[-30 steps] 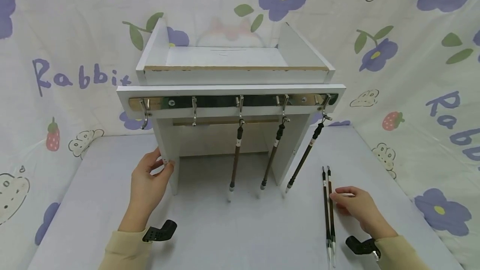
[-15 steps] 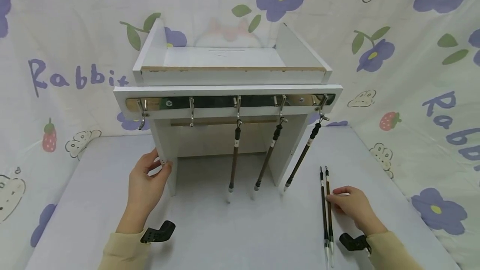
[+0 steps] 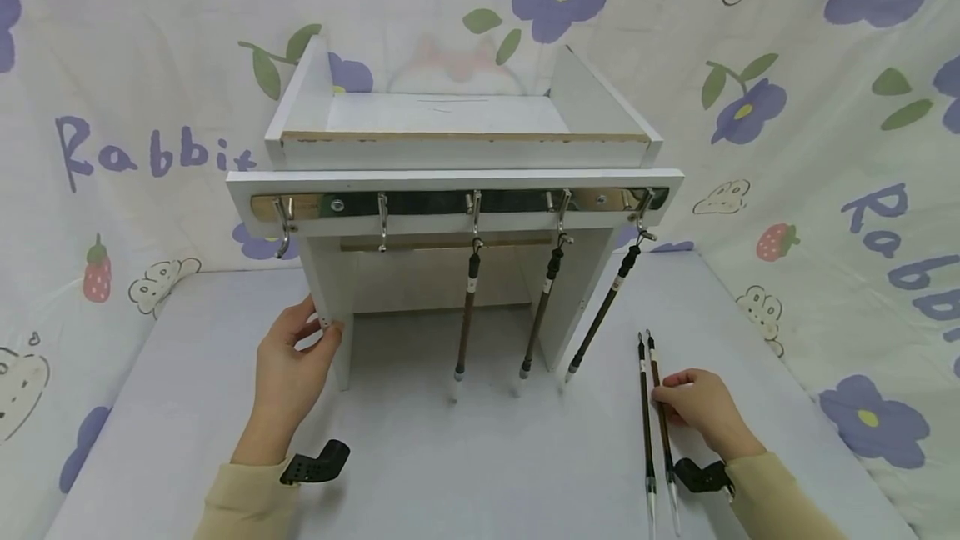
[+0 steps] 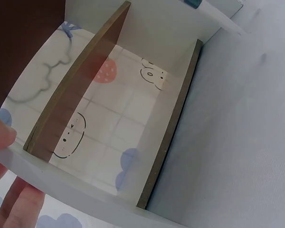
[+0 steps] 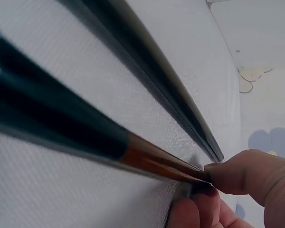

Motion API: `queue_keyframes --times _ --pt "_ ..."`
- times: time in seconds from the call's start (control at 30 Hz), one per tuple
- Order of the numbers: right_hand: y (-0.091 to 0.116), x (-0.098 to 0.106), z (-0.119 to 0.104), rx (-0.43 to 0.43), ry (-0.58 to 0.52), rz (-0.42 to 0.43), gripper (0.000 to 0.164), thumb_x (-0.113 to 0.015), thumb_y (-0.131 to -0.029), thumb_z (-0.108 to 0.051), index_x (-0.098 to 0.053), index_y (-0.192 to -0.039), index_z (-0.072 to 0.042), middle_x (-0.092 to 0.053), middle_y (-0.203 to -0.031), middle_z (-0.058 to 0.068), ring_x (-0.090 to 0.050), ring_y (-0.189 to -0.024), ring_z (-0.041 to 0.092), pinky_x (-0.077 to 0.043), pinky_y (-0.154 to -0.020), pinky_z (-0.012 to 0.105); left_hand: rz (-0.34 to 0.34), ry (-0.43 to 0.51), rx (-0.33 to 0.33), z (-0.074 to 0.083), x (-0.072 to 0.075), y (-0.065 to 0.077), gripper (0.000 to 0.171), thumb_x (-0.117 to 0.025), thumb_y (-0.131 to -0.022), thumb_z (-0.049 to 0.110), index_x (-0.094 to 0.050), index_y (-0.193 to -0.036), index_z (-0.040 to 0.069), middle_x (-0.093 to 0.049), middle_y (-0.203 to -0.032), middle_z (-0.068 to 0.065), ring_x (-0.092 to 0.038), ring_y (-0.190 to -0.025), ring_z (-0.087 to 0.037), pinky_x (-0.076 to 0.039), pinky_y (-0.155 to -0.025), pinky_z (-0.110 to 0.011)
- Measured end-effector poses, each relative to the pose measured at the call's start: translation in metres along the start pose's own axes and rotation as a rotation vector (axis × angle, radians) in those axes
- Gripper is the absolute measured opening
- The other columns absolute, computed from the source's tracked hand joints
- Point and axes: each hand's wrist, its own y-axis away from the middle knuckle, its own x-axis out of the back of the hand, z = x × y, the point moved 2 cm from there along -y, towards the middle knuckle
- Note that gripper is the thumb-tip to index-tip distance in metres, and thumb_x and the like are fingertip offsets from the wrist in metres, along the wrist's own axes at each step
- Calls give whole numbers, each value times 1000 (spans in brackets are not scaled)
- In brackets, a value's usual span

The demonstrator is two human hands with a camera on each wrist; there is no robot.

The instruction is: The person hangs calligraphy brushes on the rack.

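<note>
My left hand [image 3: 292, 377] grips the front edge of the left side panel [image 4: 80, 192] of a white wooden rack [image 3: 457, 158], thumb on one face and fingers behind. At the right, my right hand [image 3: 701, 411] pinches a writing brush [image 3: 666, 448] between thumb and fingers; its handle is brown with dark ends [image 5: 152, 159]. A second brush [image 3: 646, 415] lies alongside on the table, its tip toward me. Three more brushes hang by loops from the rack's hooks: one brush [image 3: 467, 315] at the middle, another brush [image 3: 543, 307] right of it, and a brush [image 3: 602, 311] far right.
A metal hook rail [image 3: 431, 203] runs across the rack's front. Its two left hooks, the outermost hook [image 3: 283, 227] and its neighbour [image 3: 383, 223], carry nothing. A white cloth [image 3: 480, 473] covers the table, and a patterned curtain [image 3: 150, 65] stands behind.
My right hand has closed its fingertips on the right-hand brush. That brush's tip end has swung right, away from the brush beside it. My left hand keeps its grip on the panel.
</note>
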Motion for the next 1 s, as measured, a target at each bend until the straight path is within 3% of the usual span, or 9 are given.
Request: queue_keyframes --times 0.37,0.67,0.87,1.0 --pt "3 19 0 10 -29 -25 39 -63 -91 -17 -57 -115 13 -64 -101 20 -66 -78 19 -59 -70 34 -9 13 13 2 -3 0 45 -64 -93 12 -56 -137 15 -57 -126 -5 -58 -109 -28 -51 -80 -13" --pt "15 49 -32 84 -55 24 53 -61 -95 -31 -52 -128 10 -65 -109 19 -68 -83 19 -59 -77 34 3 -23 16 0 -1 0 43 -63 -94 14 -57 -136 17 -58 -125 -2 -59 -108 -24 -53 -82 -19" --pt "28 50 -55 160 -93 54 54 -60 -96 -35 -52 -130 7 -63 -112 19 -68 -87 21 -58 -79 35 4 -11 7 -1 0 -1 43 -63 -93 12 -57 -136 16 -58 -124 -3 -59 -107 -25 -53 -81 -18" --pt "39 46 -68 233 -121 77 51 -61 -96 -35 -54 -126 6 -63 -110 19 -68 -85 20 -58 -75 29 4 -5 12 0 0 -1 43 -63 -93 12 -57 -136 15 -58 -124 -4 -59 -108 -26 -52 -80 -15"
